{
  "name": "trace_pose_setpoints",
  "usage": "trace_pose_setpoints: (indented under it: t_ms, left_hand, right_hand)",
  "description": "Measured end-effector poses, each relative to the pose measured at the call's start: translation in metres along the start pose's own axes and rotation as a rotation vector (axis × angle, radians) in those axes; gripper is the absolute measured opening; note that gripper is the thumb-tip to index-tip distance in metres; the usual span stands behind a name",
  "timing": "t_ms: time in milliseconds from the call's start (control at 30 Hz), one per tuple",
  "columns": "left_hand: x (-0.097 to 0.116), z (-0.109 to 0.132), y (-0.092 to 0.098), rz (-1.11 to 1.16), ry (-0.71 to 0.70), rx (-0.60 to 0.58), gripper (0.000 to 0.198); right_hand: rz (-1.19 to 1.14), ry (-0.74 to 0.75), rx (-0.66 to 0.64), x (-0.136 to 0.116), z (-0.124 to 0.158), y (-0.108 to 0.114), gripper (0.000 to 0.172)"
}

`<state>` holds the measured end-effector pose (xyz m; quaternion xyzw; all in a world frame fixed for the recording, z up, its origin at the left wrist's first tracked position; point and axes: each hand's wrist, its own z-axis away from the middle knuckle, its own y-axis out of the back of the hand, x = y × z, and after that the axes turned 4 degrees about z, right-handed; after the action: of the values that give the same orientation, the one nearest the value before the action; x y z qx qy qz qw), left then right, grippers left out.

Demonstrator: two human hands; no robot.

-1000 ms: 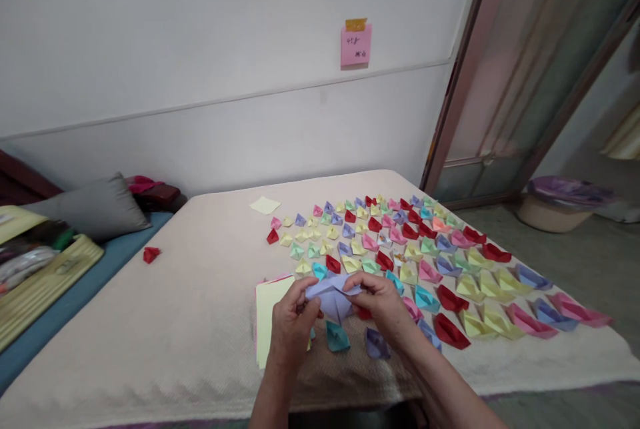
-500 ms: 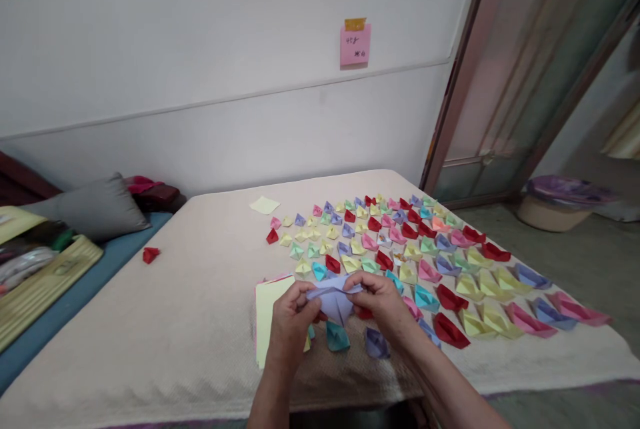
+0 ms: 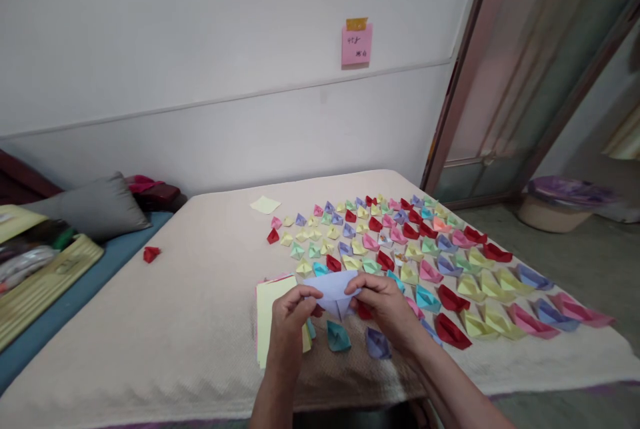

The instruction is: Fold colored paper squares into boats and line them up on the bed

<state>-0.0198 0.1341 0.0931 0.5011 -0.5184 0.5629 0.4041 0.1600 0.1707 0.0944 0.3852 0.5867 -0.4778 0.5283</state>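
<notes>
A lavender sheet of folded paper (image 3: pixel 334 289) is stretched between my two hands, its flat band on top and a pointed part below. My left hand (image 3: pixel 293 314) pinches its left end between thumb and fingers. On the right end, my right hand (image 3: pixel 383 299) grips in the same way. Partly behind my left hand lies a stack of coloured paper (image 3: pixel 273 309) with a pale yellow sheet on top. Just below the held paper are a teal paper boat (image 3: pixel 339 337) and a purple paper boat (image 3: pixel 377 343).
Rows of small folded paper boats (image 3: pixel 410 252) in many colours cover the right half of the bed (image 3: pixel 200 295). A lone red paper piece (image 3: pixel 151 254) lies far left, and a pale yellow sheet (image 3: pixel 265 205) at the back. A lined bin (image 3: pixel 560 202) stands beyond the right edge.
The lavender paper's upper edge has been turned, so a smooth flat band now faces me where an open, creased edge showed before. Both hands keep their hold in nearly the same place.
</notes>
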Motion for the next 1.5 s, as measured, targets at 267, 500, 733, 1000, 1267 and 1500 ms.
trace_pose_setpoints:
  t_ms: [267,500,733,1000,1267,1500]
  left_hand:
    - [-0.008,-0.005,-0.001,-0.119,-0.044,0.031,0.013]
    - [-0.013,-0.008,-0.001,-0.122,-0.019,0.058,0.023]
    - [0.001,-0.003,-0.008,-0.395,-0.114,0.095,0.01]
    - [0.006,-0.007,-0.002,-0.397,-0.178,0.048,0.006]
    - [0.006,-0.003,-0.008,-0.351,-0.003,-0.11,0.011]
    - [-0.007,-0.007,0.0,0.131,0.192,0.054,0.02]
  right_hand:
    - [0.082,0.067,0.071,-0.001,-0.001,-0.004,0.016]
    - [0.108,0.058,0.083,0.002,-0.004,-0.003,0.025]
    - [0.551,0.357,0.111,0.003,-0.008,0.003,0.009]
    - [0.314,0.159,-0.041,-0.005,-0.004,0.003,0.009]
    - [0.277,0.082,-0.095,0.004,-0.006,0.004,0.01]
    - [0.069,0.012,-0.118,-0.01,0.002,0.0,0.012]
